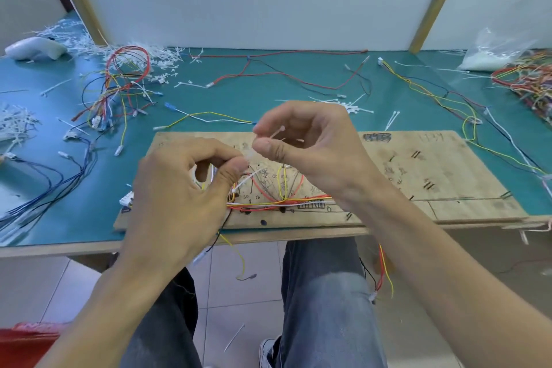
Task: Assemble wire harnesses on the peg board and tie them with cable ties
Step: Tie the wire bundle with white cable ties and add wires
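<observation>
Routed along the front edge of the scratched plywood peg board [418, 176]: red, yellow and white wires [283, 203], apparently not yet cinched. Pinched between curled left hand [185, 188] and curled right hand [304, 140], above the board's left half: a thin white nylon cable tie [274, 134]. Probably remaining: tighten this tie, add others.

wire pile [530, 81] cut by right edge | red object [28, 337] cut lower left, unidentifiable | peg board [448, 164] scribbles illegible | cable tie [276, 132] blurred
</observation>
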Available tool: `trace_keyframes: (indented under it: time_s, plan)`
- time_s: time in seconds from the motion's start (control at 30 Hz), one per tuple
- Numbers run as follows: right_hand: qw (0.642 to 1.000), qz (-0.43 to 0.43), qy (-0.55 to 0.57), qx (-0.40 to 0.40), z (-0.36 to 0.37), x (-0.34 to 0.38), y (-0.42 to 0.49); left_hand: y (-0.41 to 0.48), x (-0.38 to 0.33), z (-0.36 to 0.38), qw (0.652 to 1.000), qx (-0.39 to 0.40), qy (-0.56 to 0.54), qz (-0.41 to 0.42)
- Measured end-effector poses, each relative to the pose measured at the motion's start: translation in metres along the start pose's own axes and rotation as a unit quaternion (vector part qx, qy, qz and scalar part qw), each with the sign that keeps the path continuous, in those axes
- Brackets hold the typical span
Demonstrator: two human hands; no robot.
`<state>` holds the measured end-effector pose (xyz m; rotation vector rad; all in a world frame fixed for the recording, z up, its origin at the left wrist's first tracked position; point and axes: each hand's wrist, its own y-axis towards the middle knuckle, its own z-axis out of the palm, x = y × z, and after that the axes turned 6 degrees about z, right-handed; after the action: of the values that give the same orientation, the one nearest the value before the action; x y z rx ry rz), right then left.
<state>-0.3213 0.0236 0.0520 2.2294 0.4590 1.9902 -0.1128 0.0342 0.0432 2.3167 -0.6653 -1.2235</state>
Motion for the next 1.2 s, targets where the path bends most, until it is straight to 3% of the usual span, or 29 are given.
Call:
trace_keyframes:
  time_s: [0.1, 0.17, 0.5, 0.73, 0.87, 0.97, 1.07, 1.2]
  plan:
    - [0.983, 0.071, 0.169, -0.024, 0.013, -0.008, -0.014, -0.013, 0.000, 0.005, 0.999, 0.006, -0.036, -0.022]
    - [0.970, 0.095, 0.222, -0.020, 0.016, -0.012, -0.019, -0.018, 0.002, 0.005, 0.997, 0.014, -0.064, -0.028]
    - [0.977, 0.114, 0.180, -0.032, 0.021, -0.021, -0.021, -0.032, 0.017, 0.003, 0.993, 0.060, -0.071, -0.069]
    - [0.974, 0.103, 0.195, -0.050, 0.026, -0.024, -0.026, -0.035, 0.018, 0.008, 0.994, 0.048, -0.080, -0.059]
    - [0.984, 0.056, 0.089, -0.146, 0.020, -0.022, -0.026, -0.045, 0.022, 0.006, 0.999, 0.044, 0.011, -0.027]
    - [0.974, -0.002, -0.041, -0.221, 0.017, -0.026, -0.019, -0.055, 0.026, 0.002, 0.986, 0.080, 0.134, 0.055]
    - [0.968, -0.005, -0.108, -0.226, 0.021, -0.037, -0.015, -0.065, 0.031, 0.004, 0.960, 0.128, 0.208, 0.137]
    - [0.968, 0.005, -0.149, -0.200, 0.028, -0.048, -0.009, -0.069, 0.034, 0.004, 0.940, 0.133, 0.257, 0.182]
